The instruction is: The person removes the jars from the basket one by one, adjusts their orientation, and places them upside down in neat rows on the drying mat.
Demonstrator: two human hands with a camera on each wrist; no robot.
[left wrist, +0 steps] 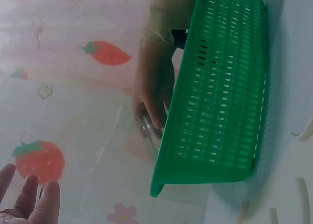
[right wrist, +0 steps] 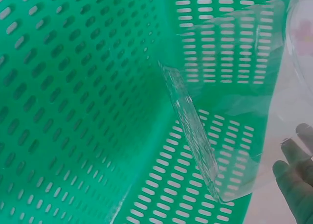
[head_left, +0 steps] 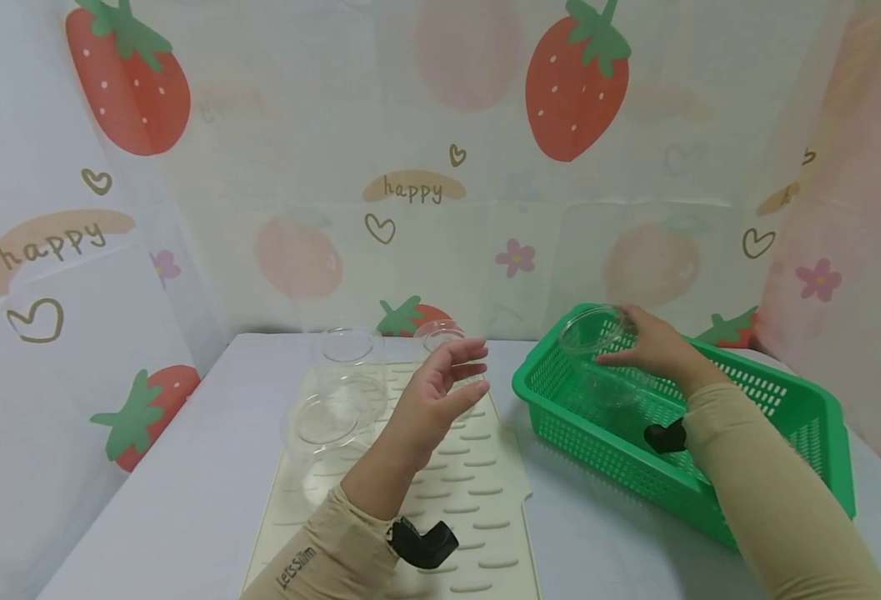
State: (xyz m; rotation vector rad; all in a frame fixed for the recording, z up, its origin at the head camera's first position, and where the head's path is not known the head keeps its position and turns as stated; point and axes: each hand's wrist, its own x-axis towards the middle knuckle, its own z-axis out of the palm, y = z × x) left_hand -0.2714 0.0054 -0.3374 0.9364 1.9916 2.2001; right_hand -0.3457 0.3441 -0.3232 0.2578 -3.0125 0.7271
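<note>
My right hand grips a clear plastic cup by its rim, at the far left end of the green basket. In the right wrist view the transparent cup hangs tilted inside the basket, its ridged base toward the mesh, with fingertips by its rim. My left hand hovers over the cream drying mat, fingers loosely bent and holding nothing. Several similar clear cups stand on the mat to its left and behind it; one at the back is partly hidden by the hand.
A white-covered table lies under the mat and basket. Behind it hangs a curtain printed with strawberries, hearts and flowers. The basket's raised rim surrounds my right forearm's reach. Black wrist mounts stick out from the sleeves.
</note>
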